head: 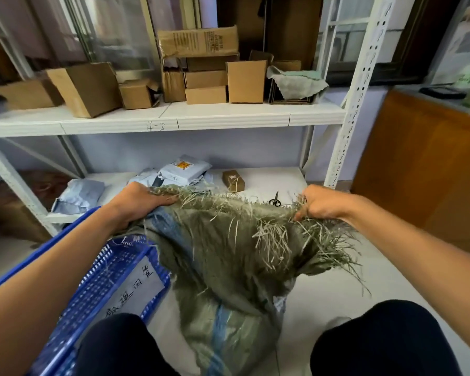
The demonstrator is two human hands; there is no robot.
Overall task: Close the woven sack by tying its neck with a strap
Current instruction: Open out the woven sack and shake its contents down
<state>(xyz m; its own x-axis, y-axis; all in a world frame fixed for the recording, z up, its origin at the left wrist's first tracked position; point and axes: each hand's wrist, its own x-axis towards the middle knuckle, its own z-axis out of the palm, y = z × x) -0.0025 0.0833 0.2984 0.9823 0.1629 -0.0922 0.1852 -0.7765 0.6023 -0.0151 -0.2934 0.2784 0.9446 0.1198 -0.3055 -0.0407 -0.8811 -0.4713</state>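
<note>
An olive-green woven sack (228,267) with a blue stripe stands on the floor between my knees. Its mouth is frayed, with loose fibres hanging all along the rim. My left hand (139,202) grips the left side of the rim, fingers curled over the edge. At the right corner of the rim, my right hand (319,203) is closed on the frayed edge. The mouth is stretched wide between both hands. No strap can be made out in view.
A blue plastic basket (101,280) with a paper label sits at my left, touching the sack. White shelving (174,120) stands ahead: cardboard boxes above; grey mailer bags (185,169), a small tied box (233,181) and scissors (275,200) on the low shelf. A wooden cabinet (423,164) is at right.
</note>
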